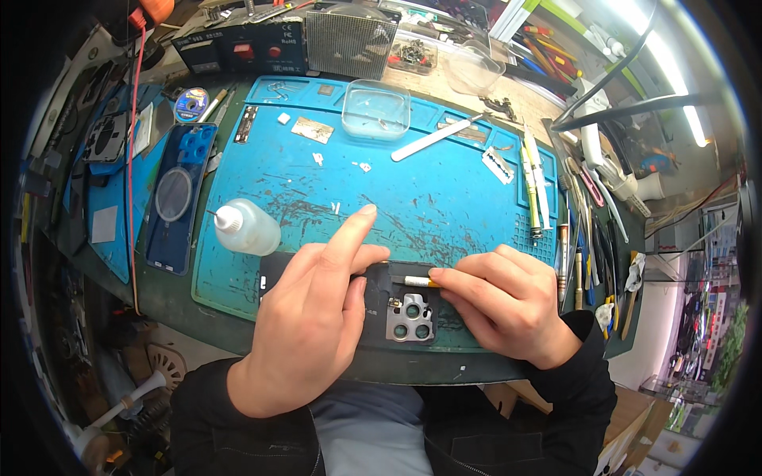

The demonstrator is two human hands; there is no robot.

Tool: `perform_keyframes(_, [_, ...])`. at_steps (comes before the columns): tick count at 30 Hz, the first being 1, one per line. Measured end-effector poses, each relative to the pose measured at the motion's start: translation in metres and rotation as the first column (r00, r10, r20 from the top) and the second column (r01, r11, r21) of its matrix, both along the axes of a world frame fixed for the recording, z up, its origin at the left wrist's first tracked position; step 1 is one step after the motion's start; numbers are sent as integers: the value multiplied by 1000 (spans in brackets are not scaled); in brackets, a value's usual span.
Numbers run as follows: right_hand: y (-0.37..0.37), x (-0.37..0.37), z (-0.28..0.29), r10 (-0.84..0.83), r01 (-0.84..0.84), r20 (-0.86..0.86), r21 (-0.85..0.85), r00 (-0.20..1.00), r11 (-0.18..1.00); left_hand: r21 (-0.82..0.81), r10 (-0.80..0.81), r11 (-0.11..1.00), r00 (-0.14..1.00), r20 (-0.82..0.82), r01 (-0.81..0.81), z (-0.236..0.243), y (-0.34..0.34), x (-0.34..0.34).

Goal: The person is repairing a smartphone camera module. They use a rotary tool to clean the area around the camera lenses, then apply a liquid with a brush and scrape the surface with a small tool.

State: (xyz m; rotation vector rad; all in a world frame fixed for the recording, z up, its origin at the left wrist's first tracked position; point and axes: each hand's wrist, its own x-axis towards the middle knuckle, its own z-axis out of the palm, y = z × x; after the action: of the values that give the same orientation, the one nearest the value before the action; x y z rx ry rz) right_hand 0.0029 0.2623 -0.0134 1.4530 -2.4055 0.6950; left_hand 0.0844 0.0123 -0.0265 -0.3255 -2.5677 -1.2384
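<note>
A black phone body [375, 316] lies sideways on the near part of the blue mat, with a silver three-lens camera plate [410, 319] at its right end. Over its left part is my left hand [305, 313], fingers apart, the index stretched away from me; its other fingertips are close to the phone's surface, and whether they press it I cannot tell. Between thumb and fingers my right hand [512, 305] pinches a thin stick-like tool [416, 281] with a white section and some yellow. The tool points left across the phone's far edge; its tip is hard to make out.
Left of the phone stands a white-capped squeeze bottle [248, 227]. Beyond are a clear plastic tray [376, 111], a white-handled knife [429, 141] and a razor blade [498, 166]. A blue phone back [178, 202] lies left; several tools, including a wooden-handled brush [633, 285], line the right.
</note>
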Motion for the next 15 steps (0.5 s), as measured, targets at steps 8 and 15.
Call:
perform_keyframes(8, [1, -1, 2, -7, 7, 6, -9, 1000, 1000, 92, 68, 993, 998, 16, -69, -2, 8, 0])
perform_keyframes(15, [3, -1, 1, -9, 9, 22, -17, 1000, 1000, -62, 22, 998, 997, -78, -27, -4, 7, -1])
